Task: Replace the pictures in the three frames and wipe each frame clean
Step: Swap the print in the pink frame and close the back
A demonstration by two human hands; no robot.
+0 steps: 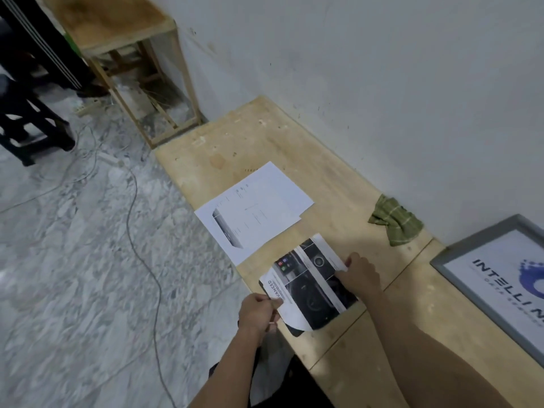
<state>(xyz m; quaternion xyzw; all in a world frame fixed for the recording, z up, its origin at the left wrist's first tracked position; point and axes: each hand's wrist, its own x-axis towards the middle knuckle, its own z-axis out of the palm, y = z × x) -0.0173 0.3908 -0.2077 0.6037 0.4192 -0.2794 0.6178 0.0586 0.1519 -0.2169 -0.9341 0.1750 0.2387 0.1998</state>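
On the long pale plywood bench [294, 148] against the white wall, both hands hold a dark printed picture sheet with white margins [309, 282] that curls at the bench's front edge. The left hand [259, 312] pinches the sheet's lower-left corner at about eight o'clock, thumb and fingers clamped on the paper; the right hand [360, 273] pinches its right edge at about three o'clock. A stack of white printed sheets [256, 206] lies at eleven o'clock from it, almost touching. A crumpled green checked cloth [394, 220] sits at one o'clock by the wall — a grey-framed picture with blue lettering [497, 278] lies at three o'clock.
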